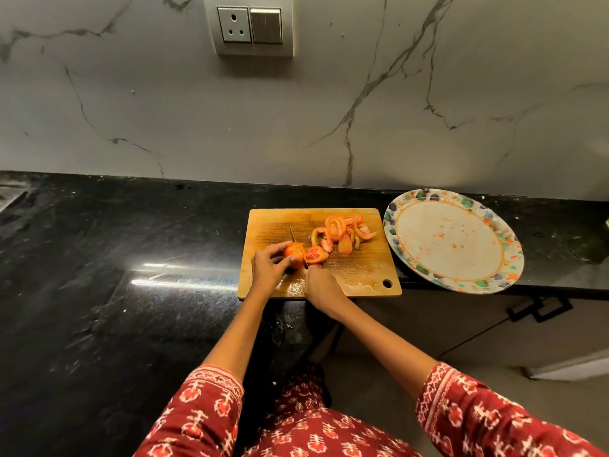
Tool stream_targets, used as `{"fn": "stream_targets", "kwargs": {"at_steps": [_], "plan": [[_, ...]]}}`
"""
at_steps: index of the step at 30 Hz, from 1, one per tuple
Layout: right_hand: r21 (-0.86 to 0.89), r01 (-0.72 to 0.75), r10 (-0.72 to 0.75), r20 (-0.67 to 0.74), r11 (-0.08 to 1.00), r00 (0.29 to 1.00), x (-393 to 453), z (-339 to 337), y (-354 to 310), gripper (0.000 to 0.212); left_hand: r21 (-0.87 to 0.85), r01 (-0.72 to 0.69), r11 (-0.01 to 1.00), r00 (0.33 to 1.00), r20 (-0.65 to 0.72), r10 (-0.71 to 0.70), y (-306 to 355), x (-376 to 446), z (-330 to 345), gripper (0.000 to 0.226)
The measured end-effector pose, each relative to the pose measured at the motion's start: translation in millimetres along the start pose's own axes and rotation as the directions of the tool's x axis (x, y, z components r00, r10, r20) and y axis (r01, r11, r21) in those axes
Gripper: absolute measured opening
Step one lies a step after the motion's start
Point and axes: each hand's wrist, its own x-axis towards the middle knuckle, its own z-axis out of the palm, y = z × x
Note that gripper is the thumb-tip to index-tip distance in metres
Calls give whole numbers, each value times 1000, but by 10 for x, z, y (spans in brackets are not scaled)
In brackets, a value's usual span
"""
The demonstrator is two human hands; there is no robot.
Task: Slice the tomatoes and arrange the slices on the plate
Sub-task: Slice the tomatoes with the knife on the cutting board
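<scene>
A wooden cutting board (362, 268) lies on the black counter. My left hand (268, 270) grips a part-cut tomato (294, 253) near the board's left side. My right hand (321, 288) holds a knife (292, 234) whose blade runs through the tomato, its tip pointing away from me. A fresh slice (316, 254) lies just right of the blade. A heap of several tomato slices (342, 233) sits at the board's far middle. To the right of the board is a round plate (456, 240) with a coloured rim, smeared with tomato juice and holding no slices.
The black granite counter (131, 258) stretches wide to the left. A marble wall with a socket and switch plate (252, 26) rises behind. The plate overhangs the counter's front edge at the right, above a cabinet with a black handle (540, 308).
</scene>
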Motion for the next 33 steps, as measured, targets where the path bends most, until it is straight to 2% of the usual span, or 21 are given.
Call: {"fn": "stream_targets", "kwargs": {"at_steps": [12,17,23,25,29,33], "plan": [[11,-80,80,3,997,997,-15,88,20,24,7,14,1000,1000,-4,-14,-27,46,-20,41],[-50,-74,75,27,996,997,37,38,-85,25,-1,15,1000,1000,-7,-15,-45,36,-17,40],[-177,-46,56,54,983,997,-307,32,179,19,-17,30,999,1000,1,-30,-98,54,-41,38],[-155,-51,57,34,987,998,-348,-15,216,20,-14,33,999,999,6,-33,-83,42,-30,39],[-57,-19,14,-101,998,995,-301,-147,108,27,-25,35,999,999,19,-34,-52,23,-19,39],[-40,1,-5,-113,999,994,-247,-144,-28,31,-29,45,999,999,19,-44,-31,21,-13,40]]}}
